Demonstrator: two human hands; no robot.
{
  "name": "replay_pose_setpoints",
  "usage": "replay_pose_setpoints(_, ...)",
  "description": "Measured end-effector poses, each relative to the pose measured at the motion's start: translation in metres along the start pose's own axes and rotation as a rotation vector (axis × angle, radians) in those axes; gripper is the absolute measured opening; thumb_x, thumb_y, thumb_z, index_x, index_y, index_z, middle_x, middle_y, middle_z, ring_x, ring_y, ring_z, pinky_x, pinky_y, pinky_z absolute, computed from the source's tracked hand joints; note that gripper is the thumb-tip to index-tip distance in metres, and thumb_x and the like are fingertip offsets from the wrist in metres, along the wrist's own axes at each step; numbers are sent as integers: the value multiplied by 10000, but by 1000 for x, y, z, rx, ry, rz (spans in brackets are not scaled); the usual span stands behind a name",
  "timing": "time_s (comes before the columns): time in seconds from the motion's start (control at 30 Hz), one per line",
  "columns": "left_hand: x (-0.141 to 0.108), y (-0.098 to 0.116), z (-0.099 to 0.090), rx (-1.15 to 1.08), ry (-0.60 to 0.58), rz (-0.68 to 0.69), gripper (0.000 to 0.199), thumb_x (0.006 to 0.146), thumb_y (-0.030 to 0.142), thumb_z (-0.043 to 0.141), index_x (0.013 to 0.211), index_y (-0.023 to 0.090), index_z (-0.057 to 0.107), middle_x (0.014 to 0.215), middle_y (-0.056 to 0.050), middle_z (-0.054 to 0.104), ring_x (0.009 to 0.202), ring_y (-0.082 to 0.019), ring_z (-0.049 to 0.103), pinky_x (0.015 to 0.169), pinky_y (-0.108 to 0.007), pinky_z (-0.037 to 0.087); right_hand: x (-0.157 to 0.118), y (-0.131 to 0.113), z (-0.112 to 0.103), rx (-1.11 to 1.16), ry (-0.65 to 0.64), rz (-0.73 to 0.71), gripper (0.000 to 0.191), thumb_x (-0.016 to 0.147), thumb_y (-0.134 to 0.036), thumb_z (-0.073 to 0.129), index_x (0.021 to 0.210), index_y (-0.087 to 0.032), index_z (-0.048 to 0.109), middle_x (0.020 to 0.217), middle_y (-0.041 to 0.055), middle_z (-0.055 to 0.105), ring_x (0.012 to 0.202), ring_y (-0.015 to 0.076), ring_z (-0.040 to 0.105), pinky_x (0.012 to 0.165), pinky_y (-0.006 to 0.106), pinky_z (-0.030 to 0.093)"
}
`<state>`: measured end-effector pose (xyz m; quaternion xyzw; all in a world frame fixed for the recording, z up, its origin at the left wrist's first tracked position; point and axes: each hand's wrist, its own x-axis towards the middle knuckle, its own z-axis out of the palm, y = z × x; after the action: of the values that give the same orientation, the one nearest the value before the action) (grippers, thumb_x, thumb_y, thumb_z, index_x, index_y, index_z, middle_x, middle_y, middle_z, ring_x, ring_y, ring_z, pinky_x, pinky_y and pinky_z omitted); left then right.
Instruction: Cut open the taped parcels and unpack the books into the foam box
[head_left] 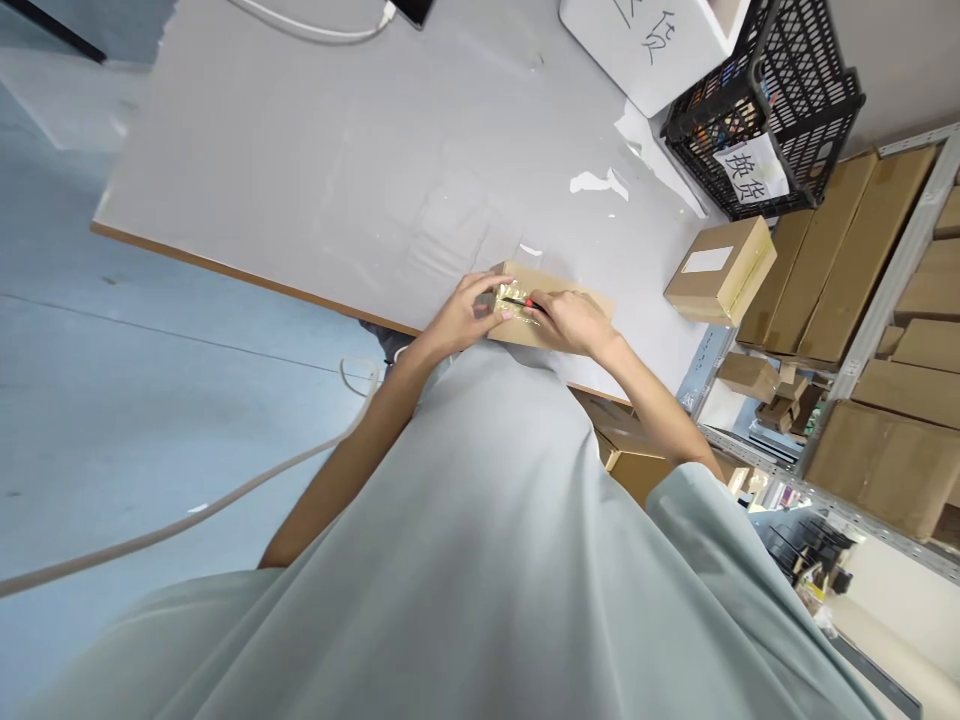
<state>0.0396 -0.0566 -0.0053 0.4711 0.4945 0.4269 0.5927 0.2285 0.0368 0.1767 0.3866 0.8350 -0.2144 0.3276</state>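
Right grip (574, 318) holds an apparent cutter (520, 302) over the box (523, 334).

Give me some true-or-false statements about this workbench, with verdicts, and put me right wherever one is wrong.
1. The right hand holds a tool with a red part. True.
2. A paper sign hangs on the black crate. True.
3. The left hand is inside the black crate. False: it is at the taped box.
4. The box with a white label is in the right hand. False: it stands apart from both hands.
5. A white cable runs to a dark device. True.
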Motion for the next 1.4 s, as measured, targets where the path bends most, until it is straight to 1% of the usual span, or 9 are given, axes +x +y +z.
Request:
replay_pose_setpoints(0.17, -1, -1, 1, 5, 0, -9, 728, 948, 588, 858, 1610, 331, 701, 1668, -121, 536, 1639, -389, 517, 1262, -517, 599, -2, -2, -4, -28, -16, -4, 476, 1288, -428, 370, 1500, -155, 697, 1358, 187, 854, 1196, 334, 801, 940, 333, 485)
replay_pose_setpoints(0.4, -2, -2, 1, -3, 2, -8, 749, 952, 613, 855, 1623, 324, 693, 1677, -128, 536, 1643, -395, 518, 1271, -526, 595, 5, -12, 4, -65, -6, 22, 493, 1287, -455, 365, 1534, -166, 678, 1339, 193, 851, 1168, 349, 813, 942, 358, 518)
replay_pose_setpoints(0.63, -1, -6, 3, -31, 12, -17, 790, 923, 665, 868, 1612, 318, 698, 1680, -135, 533, 1643, -391, 525, 1286, -532, 589, 3, -11, -3, -74, 10, 10, 501, 1288, -433, 350, 1520, -143, 686, 1302, 215, 862, 1208, 365, 816, 965, 374, 533)
replay_pose_setpoints(0.8, -1, -8, 1, -24, 18, -21, 819, 905, 701, 883, 1605, 317, 702, 1678, -133, 544, 1639, -391, 530, 1281, -529, 595, 2, -14, -3, -78, 6, 19, 484, 1283, -411, 375, 1529, -132, 686, 1305, 224, 861, 1214, 367, 817, 980, 382, 555)
replay_pose_setpoints(0.9, -1, -9, 1, -8, 21, -19, 822, 903, 702, 878, 1607, 316, 702, 1668, -135, 551, 1610, -389, 563, 1267, -530, 607, 3, -20, -3, -76, 0, 33, 464, 1280, -356, 387, 1528, -112, 694, 1307, 236, 856, 1234, 367, 819, 988, 390, 576)
replay_pose_setpoints(1.03, -2, -9, 1, 4, 30, -19, 812, 899, 703, 866, 1593, 310, 710, 1651, -133, 567, 1561, -372, 611, 1249, -510, 621, 3, -31, -12, -71, -10, 48, 425, 1254, -226, 412, 1528, -83, 703, 1333, 250, 846, 1263, 357, 815, 1042, 405, 589)
replay_pose_setpoints(1.17, -3, -5, -1, 17, 19, -21, 778, 904, 705, 864, 1560, 309, 726, 1654, -138, 583, 1559, -375, 617, 1218, -503, 641, 2, -38, -19, -58, -11, 37, 386, 1212, -135, 450, 1442, -100, 759, 1354, 238, 842, 1258, 350, 813, 1076, 415, 588)
replay_pose_setpoints(1.3, -2, 0, -4, 31, 11, -47, 823, 876, 761, 875, 1546, 307, 729, 1666, -144, 587, 1533, -377, 648, 1226, -521, 632, 2, -36, -12, -62, -35, 61, 399, 1169, -60, 452, 1389, -97, 783, 1347, 241, 842, 1268, 339, 814, 1071, 409, 599)
replay_pose_setpoints(1.4, -1, 1, -3, 31, 8, -71, 877, 843, 818, 879, 1539, 305, 730, 1684, -151, 582, 1524, -387, 662, 1220, -522, 635, -5, -23, 0, -64, -25, 78, 424, 1155, -54, 437, 1382, -100, 793, 1316, 242, 850, 1244, 334, 823, 1046, 415, 615)
